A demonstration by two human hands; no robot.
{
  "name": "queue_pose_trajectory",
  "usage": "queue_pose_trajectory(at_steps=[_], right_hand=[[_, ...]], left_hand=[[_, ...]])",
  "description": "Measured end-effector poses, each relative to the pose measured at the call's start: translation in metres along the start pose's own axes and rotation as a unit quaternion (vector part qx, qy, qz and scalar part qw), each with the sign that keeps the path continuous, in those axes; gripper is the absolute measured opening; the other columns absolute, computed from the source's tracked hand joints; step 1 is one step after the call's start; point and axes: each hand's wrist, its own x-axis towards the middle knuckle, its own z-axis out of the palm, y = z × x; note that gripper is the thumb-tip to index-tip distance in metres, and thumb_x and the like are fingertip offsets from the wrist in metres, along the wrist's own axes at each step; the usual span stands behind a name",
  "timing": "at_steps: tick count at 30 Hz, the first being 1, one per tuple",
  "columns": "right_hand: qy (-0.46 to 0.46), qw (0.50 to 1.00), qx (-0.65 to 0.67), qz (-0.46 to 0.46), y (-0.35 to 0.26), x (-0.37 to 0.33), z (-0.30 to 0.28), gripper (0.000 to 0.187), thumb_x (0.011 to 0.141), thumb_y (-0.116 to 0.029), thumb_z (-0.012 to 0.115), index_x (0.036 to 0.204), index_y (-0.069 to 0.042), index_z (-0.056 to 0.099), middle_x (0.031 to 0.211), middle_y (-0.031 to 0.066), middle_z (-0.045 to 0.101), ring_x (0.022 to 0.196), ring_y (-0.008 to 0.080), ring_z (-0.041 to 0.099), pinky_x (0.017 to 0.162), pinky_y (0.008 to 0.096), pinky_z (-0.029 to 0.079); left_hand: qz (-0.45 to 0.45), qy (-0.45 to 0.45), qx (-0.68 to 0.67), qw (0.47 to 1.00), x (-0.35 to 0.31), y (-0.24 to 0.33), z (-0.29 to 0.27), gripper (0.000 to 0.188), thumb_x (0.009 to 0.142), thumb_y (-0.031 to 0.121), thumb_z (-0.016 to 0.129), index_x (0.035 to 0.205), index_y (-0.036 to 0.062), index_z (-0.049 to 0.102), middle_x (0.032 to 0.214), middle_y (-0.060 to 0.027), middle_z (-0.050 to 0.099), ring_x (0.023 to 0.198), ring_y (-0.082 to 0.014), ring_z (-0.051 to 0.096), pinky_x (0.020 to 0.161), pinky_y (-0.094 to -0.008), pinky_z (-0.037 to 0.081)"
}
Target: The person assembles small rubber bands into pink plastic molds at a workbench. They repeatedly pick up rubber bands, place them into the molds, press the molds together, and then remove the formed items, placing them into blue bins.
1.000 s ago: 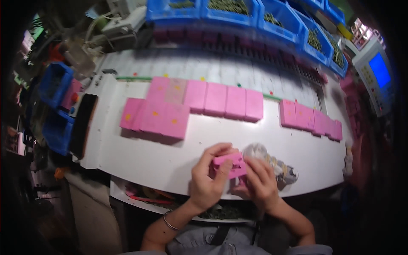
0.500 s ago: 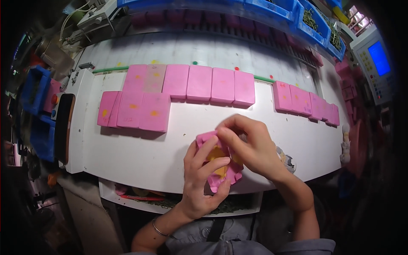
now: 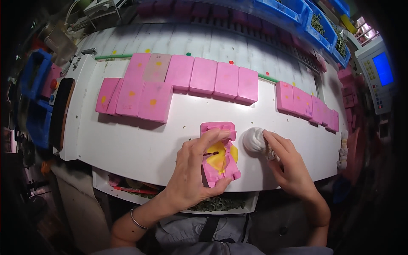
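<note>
My left hand [image 3: 193, 168] is closed around a pink block-shaped mould [image 3: 222, 175], thumb at its near edge and fingers over its far part. The mould's hollow shows yellow surfaces, and a small dark reddish piece [image 3: 211, 153] lies in it. To the right, the fingers of my right hand [image 3: 291, 163] close on the gathered end of a white cloth bundle [image 3: 254, 139] on the white table. The fingertips partly hide that gathered end.
Pink blocks [image 3: 204, 75] stand in rows along the table's far side, with a smaller row [image 3: 293, 98] at the right. Beyond lies a pale slatted surface [image 3: 170, 38]. Blue bins [image 3: 293, 15] hang at the back, and a control panel [image 3: 378, 70] stands far right.
My right hand has left the mould and moved right to the white cloth bundle. My left hand keeps the mould, whose hollow is more exposed.
</note>
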Motion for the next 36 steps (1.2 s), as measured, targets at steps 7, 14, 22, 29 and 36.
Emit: queue_pose_trajectory(at_steps=[7, 14, 22, 29, 36], right_hand=[[0.122, 0.882, -0.348, -0.292, -0.039, 0.018, -0.004, 0.048, 0.074, -0.006, 0.057, 0.122, -0.008, 0.058, 0.13, 0.0063, 0.051, 0.095, 0.0224, 0.052, 0.081, 0.0409, 0.04], [0.055, 0.892, -0.313, -0.322, -0.047, 0.036, -0.011, 0.044, 0.075, -0.019, 0.058, 0.118, -0.009, 0.06, 0.129, 0.0033, 0.051, 0.098, 0.0183, 0.051, 0.073, 0.0423, 0.039], [0.013, 0.895, -0.3, -0.331, -0.046, 0.037, -0.004, 0.044, 0.074, -0.02, 0.059, 0.116, -0.009, 0.06, 0.127, 0.0034, 0.05, 0.097, 0.019, 0.051, 0.073, 0.0428, 0.039], [-0.016, 0.894, -0.3, -0.333, -0.048, 0.037, 0.0, 0.04, 0.074, -0.019, 0.059, 0.114, -0.011, 0.062, 0.122, 0.0026, 0.052, 0.096, 0.0207, 0.051, 0.073, 0.0406, 0.039], [0.148, 0.852, -0.33, -0.378, -0.021, 0.043, 0.015, 0.03, 0.077, -0.023, 0.062, 0.105, -0.013, 0.066, 0.121, 0.0031, 0.053, 0.096, 0.0213, 0.052, 0.073, 0.0414, 0.037]], left_hand=[[0.013, 0.036, -0.062, 0.997, 0.0, -0.008, 0.006, 0.095, 0.063, 0.012, 0.079, 0.14, 0.007, 0.023, 0.131, -0.01, 0.045, 0.107, -0.03, 0.043, 0.095, -0.041, 0.035], [0.001, 0.037, -0.028, 0.999, -0.002, -0.004, -0.003, 0.094, 0.063, 0.014, 0.078, 0.139, 0.008, 0.024, 0.131, -0.0115, 0.045, 0.107, -0.0301, 0.043, 0.095, -0.0409, 0.035], [0.008, 0.034, -0.07, 0.997, 0.001, -0.012, 0.002, 0.091, 0.066, 0.018, 0.076, 0.14, 0.0085, 0.025, 0.132, -0.0104, 0.045, 0.107, -0.0294, 0.044, 0.095, -0.0407, 0.033], [0.027, 0.011, -0.066, 0.997, 0.008, -0.008, -0.005, 0.092, 0.067, 0.018, 0.074, 0.141, 0.0063, 0.019, 0.135, -0.0079, 0.045, 0.107, -0.0286, 0.047, 0.096, -0.0401, 0.033], [0.006, -0.038, -0.094, 0.995, 0.021, -0.004, -0.013, 0.097, 0.068, 0.008, 0.074, 0.14, 0.0026, 0.009, 0.132, -0.0159, 0.041, 0.122, -0.0286, 0.042, 0.104, -0.0392, 0.033]])
